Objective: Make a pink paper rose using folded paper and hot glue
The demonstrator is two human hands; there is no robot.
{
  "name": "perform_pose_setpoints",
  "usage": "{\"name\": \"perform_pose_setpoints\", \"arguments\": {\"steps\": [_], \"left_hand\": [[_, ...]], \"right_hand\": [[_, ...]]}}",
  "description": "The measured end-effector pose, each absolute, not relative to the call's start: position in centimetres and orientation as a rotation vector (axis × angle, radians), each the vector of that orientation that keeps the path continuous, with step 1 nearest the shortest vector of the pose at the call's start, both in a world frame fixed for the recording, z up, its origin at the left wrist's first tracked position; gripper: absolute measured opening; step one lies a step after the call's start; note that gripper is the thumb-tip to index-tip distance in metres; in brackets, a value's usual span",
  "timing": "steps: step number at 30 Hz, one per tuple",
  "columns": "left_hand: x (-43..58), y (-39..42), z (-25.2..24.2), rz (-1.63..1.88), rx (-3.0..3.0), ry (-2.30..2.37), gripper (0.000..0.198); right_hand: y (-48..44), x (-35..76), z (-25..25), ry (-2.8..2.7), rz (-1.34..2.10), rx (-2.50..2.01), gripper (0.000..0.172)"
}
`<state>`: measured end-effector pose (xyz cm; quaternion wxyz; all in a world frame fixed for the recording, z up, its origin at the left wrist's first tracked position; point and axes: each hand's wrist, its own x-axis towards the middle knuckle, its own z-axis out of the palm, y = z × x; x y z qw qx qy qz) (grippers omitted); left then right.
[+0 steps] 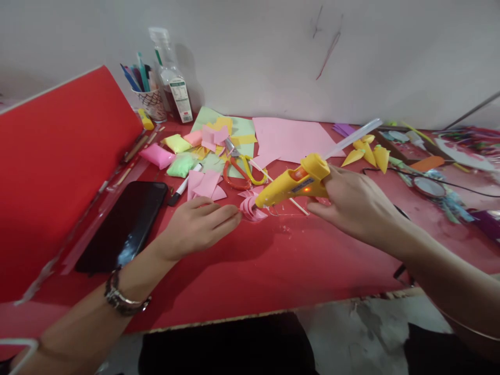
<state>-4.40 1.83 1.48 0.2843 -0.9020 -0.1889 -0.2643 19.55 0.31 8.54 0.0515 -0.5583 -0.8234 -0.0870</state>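
Observation:
My right hand (347, 200) is wrapped round the handle of a yellow hot glue gun (283, 185), whose small orange light glows. A clear glue stick (353, 138) sticks out of its back end. The nozzle meets a small curled pink paper flower (252, 205) just above the red table. My left hand (205, 224) pinches the flower's left edge between closed fingertips. Behind the flower lie scissors (244, 174) with red and yellow handles and a thin white stick (299, 205). Cut pink paper pieces (205, 185) rest beyond my left hand.
A black phone (125, 226) and a marker (183, 187) lie left, beside a red board (58, 172). Behind are clay packets (158, 155), a pen cup (152, 104), a glass bottle (177, 94) and a pink sheet (292, 138). Yellow paper cones (367, 151) and a black cable (441, 180) lie right.

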Motion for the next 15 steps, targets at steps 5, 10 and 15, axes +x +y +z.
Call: {"name": "perform_pose_setpoints", "arguments": {"steps": [5,10,15], "left_hand": [[-4.44,1.83,1.48,-0.718,-2.417,-0.502,0.023],[-4.43,1.87,1.49,-0.712,-2.423,-0.501,0.022],[-4.41,1.88,1.58,-0.709,-2.412,-0.492,0.024]], "right_hand": [[0.37,19.37,8.47,-2.51,-0.289,-1.677,0.025],[0.31,19.14,8.41,-2.512,-0.326,-1.693,0.018],[0.29,18.86,8.37,-2.511,-0.371,-1.697,0.013]]}}
